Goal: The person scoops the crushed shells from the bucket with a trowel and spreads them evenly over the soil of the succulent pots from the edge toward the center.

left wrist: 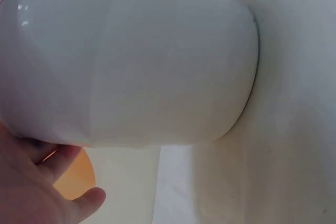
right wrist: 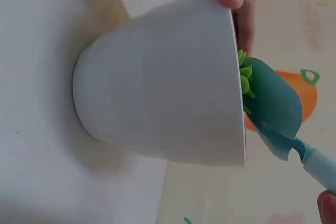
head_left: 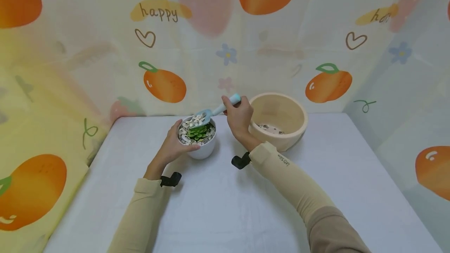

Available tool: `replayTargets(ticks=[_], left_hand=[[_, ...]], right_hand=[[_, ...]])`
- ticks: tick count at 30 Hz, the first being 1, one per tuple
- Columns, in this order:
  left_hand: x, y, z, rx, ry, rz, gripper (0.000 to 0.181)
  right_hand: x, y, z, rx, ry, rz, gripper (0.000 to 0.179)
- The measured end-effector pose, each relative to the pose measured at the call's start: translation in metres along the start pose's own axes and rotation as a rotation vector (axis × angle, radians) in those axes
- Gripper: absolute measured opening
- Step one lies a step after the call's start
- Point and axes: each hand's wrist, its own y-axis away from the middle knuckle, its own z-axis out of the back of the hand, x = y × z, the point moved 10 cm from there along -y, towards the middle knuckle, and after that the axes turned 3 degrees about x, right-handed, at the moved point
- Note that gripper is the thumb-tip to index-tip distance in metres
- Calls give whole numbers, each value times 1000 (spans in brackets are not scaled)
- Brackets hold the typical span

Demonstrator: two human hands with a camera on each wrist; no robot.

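A small white flower pot (head_left: 204, 152) stands on the table, filled with pale pebbles (head_left: 183, 136) around a green succulent (head_left: 197, 133). My left hand (head_left: 171, 145) holds this pot from the left, thumb along the near rim and fingers round the far side. In my right hand (head_left: 240, 117) is the handle of a light blue trowel (head_left: 220, 109), pinched between thumb and fingers. The trowel's blade, bearing pebbles, hangs tilted over the succulent. From the right wrist view, the underside of the blade (right wrist: 275, 98) is just above the pot's rim, beside the leaves.
A large beige planter (head_left: 281, 140) stands right of the small pot, just behind my right wrist, with some pebbles on its bottom. The white-covered table (head_left: 225, 214) meets a printed cloth backdrop (head_left: 267, 69) at the back and sides.
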Motion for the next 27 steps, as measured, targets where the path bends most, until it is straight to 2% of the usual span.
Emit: replayTargets(ticks=[6,12,15,18,21,27], left_hand=[[-4,3,2,-89,32,-31,119],[-4,8,-1,-181,7,15,121],[-6,11,-2,-206,-11,39,123],[-9,12,-3,-188,-41,48,123],[-9,11,-4,-136,-51,39,123],[-7,7,0,-66,19,4,118]], right_hand=[[3,2,-3,11,-18,16,33],[2,4,-7,25,-13,11,32],[2,4,-7,27,-9,23,32],[4,3,-6,21,-4,41,32],[8,2,-2,-5,8,61,32],[17,3,-1,0,35,102,32]])
